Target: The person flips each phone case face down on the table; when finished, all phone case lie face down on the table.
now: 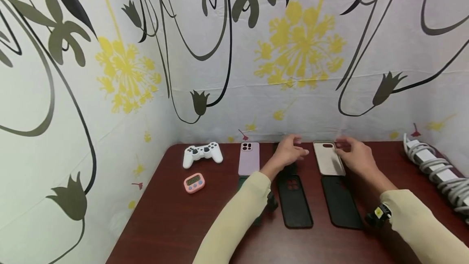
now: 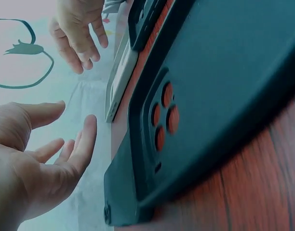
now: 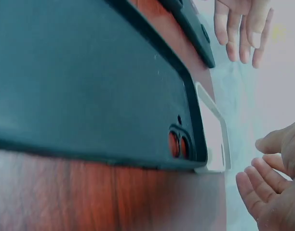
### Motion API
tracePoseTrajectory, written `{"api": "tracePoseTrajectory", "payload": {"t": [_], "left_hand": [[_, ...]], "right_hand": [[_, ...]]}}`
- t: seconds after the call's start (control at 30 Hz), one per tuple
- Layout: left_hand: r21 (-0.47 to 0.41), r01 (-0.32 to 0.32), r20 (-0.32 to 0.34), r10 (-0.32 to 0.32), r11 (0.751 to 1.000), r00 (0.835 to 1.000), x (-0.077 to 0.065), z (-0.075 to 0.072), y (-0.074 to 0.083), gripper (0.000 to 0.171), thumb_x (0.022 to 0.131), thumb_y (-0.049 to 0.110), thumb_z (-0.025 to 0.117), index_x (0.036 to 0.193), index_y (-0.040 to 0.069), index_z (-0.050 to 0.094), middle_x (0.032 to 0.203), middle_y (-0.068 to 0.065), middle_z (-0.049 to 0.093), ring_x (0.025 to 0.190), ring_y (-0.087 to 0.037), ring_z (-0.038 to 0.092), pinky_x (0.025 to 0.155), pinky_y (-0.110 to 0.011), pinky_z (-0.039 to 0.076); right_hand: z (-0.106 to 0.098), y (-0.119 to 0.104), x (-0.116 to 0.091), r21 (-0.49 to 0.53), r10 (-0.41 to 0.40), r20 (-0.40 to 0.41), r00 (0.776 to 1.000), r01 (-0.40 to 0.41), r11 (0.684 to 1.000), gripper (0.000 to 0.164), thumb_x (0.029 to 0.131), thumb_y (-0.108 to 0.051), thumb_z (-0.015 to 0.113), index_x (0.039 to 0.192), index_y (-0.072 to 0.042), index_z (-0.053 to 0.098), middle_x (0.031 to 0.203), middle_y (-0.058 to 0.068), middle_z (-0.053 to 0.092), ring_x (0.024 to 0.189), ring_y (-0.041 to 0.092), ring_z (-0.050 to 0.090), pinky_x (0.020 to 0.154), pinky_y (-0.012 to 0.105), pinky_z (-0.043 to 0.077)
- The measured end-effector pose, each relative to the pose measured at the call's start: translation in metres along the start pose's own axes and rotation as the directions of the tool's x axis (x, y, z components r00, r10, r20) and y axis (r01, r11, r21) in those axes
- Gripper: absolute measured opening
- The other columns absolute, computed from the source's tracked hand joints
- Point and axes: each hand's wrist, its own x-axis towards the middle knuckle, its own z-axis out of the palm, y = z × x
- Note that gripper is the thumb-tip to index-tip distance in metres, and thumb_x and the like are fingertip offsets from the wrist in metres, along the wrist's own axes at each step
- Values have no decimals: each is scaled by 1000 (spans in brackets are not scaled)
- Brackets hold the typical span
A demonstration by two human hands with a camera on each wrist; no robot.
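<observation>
My left hand (image 1: 287,152) hovers, fingers relaxed and holding nothing, over a dark phone case (image 1: 291,169) that it partly hides. The fingers of my right hand (image 1: 358,156) are loosely bent beside the upper right edge of a beige phone case (image 1: 328,160), and its grip is empty too. Nearer to me lie a black phone case with several round camera holes (image 2: 224,82) and another black phone case (image 3: 89,82), both with the hollow side up. Left of my hand is a lilac phone case (image 1: 249,160). A dark green case (image 1: 242,181) is mostly covered by my left sleeve.
At the table's left stand a white game controller (image 1: 202,154) and a pink digital timer (image 1: 194,183). A white power strip (image 1: 434,162) wound with its cord lies along the right edge. A patterned cloth (image 1: 234,72) hangs behind and to the left of the table.
</observation>
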Motion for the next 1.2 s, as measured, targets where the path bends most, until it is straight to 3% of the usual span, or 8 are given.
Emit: {"api": "tracePoseTrajectory", "payload": {"t": [0.23,0.33,0.5,0.6,0.73,0.87,1.0,1.2], "left_hand": [[-128,81,30,-78,988,997,0,11,1,57,99,-1,71,152,4,50,150,-23,55,112,-45,72,93,-56,64],[-147,118,27,-115,982,993,2,16,2,58,97,-4,71,151,2,50,148,-23,57,112,-43,72,89,-57,65],[-105,161,15,-160,981,987,6,29,4,57,96,-4,72,149,2,52,145,-21,59,108,-37,73,82,-54,67],[-81,186,4,-186,979,983,8,36,5,56,96,-3,73,148,2,53,143,-20,60,105,-34,74,79,-54,67],[-5,211,-25,-211,977,977,10,45,7,57,94,-1,78,147,4,56,140,-17,62,94,-29,75,74,-50,68],[101,234,-60,-228,967,972,15,52,4,60,91,3,82,145,9,58,136,-11,66,81,-23,74,65,-39,68],[268,261,-101,-242,928,965,21,59,4,54,90,13,85,139,15,62,134,-4,66,68,-15,71,56,-29,64],[548,235,-145,-186,803,972,16,65,9,43,91,30,86,127,19,66,130,-1,68,53,-11,69,55,-20,55]], "right_hand": [[0,9,1,-8,34,27,999,-34,999,43,103,-18,67,138,6,60,125,30,70,109,48,68,69,31,53],[-1,13,2,28,89,79,993,-91,995,51,105,-22,65,144,8,54,131,33,66,107,45,70,67,29,57],[-6,19,2,139,180,219,959,-214,967,66,108,-28,61,153,14,39,140,40,54,97,33,77,74,37,66],[-8,23,2,194,206,298,932,-270,943,69,109,-30,59,154,17,35,145,43,49,102,27,77,83,37,67],[-9,25,3,217,241,361,901,-332,918,73,109,-33,57,154,18,33,150,43,44,114,30,73,90,35,66],[-10,24,6,191,265,380,886,-356,915,76,107,-37,59,153,19,34,150,42,45,114,28,72,89,33,66],[-9,25,8,176,275,376,885,-359,916,72,106,-33,63,151,18,38,146,41,50,98,7,70,84,27,65],[-9,29,8,188,244,377,893,-332,925,67,103,-24,68,146,19,42,139,40,55,85,-8,61,77,21,63]]}}
